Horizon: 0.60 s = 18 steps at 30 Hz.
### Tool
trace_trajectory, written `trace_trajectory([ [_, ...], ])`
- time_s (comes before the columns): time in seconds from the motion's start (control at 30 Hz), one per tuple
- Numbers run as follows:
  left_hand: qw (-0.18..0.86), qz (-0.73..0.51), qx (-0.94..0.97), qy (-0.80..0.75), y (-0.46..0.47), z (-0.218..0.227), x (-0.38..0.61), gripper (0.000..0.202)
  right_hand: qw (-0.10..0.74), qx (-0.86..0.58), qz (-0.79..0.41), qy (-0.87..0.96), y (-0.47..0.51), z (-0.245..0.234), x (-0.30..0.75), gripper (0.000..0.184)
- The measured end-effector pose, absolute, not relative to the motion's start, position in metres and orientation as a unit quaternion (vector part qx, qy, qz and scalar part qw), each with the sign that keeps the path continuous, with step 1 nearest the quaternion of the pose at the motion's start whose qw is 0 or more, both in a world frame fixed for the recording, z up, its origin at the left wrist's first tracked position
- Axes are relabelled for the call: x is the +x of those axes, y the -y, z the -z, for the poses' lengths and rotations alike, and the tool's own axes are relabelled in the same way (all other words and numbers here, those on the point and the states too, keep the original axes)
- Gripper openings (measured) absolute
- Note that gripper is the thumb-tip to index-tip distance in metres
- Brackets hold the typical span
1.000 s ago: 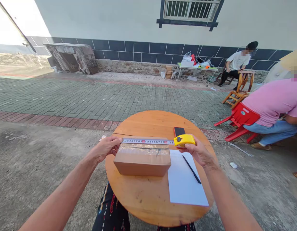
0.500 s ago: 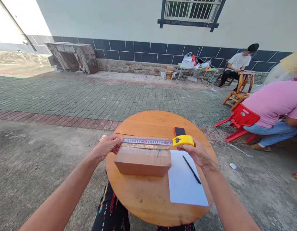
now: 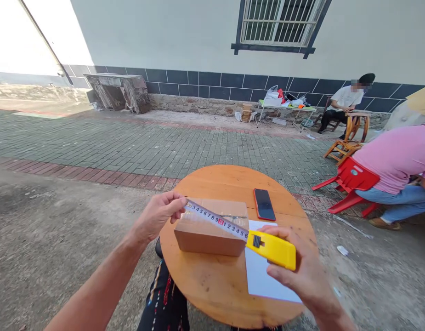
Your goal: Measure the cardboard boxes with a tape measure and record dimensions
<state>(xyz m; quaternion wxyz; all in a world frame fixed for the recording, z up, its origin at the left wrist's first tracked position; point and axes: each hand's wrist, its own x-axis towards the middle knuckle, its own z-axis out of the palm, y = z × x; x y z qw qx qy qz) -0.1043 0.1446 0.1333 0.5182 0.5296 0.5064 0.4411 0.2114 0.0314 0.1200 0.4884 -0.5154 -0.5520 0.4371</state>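
Note:
A yellow tape measure (image 3: 272, 249) is gripped in my right hand (image 3: 302, 266), raised above the sheet of white paper (image 3: 258, 280). Its blade runs slanting up to the left, where my left hand (image 3: 162, 214) pinches the free end. Under the blade sits a closed brown cardboard box (image 3: 208, 241) with clear tape along its top. The blade crosses the box diagonally; whether it touches the top I cannot tell. Behind the paper lies a phone (image 3: 264, 204) with a red edge. My right hand and the tape measure cover part of the paper.
The round wooden table (image 3: 205, 285) carries the box, paper and phone. At the right, a person in pink (image 3: 398, 156) sits on a red plastic chair (image 3: 357, 174). Farther back, another person (image 3: 346, 101) sits near a wooden chair (image 3: 352, 131) and a cluttered folding table (image 3: 284, 105).
My right hand has brought the tape measure nearer to me and lower, so the blade now slants instead of lying level along the box. Less blade shows. The pen is now hidden.

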Motion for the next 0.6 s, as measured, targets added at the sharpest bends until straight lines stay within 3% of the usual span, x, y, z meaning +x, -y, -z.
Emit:
trace_trajectory([
  [0.13, 0.536, -0.341, 0.594, -0.494, -0.138, -0.137, -0.078, 0.035, 0.486, -0.555, -0.479, 0.476, 0.011, -0.090, 0.167, 0.066],
  [0.33, 0.538, -0.233, 0.672, -0.453, -0.177, -0.142, -0.034, 0.029, 0.546, -0.546, -0.500, 0.390, 0.034, -0.066, 0.118, 0.091],
  [0.6, 0.463, -0.135, 0.765, -0.427, -0.224, -0.142, 0.007, 0.017, 0.552, -0.571, -0.471, 0.384, 0.009, -0.075, 0.100, 0.076],
])
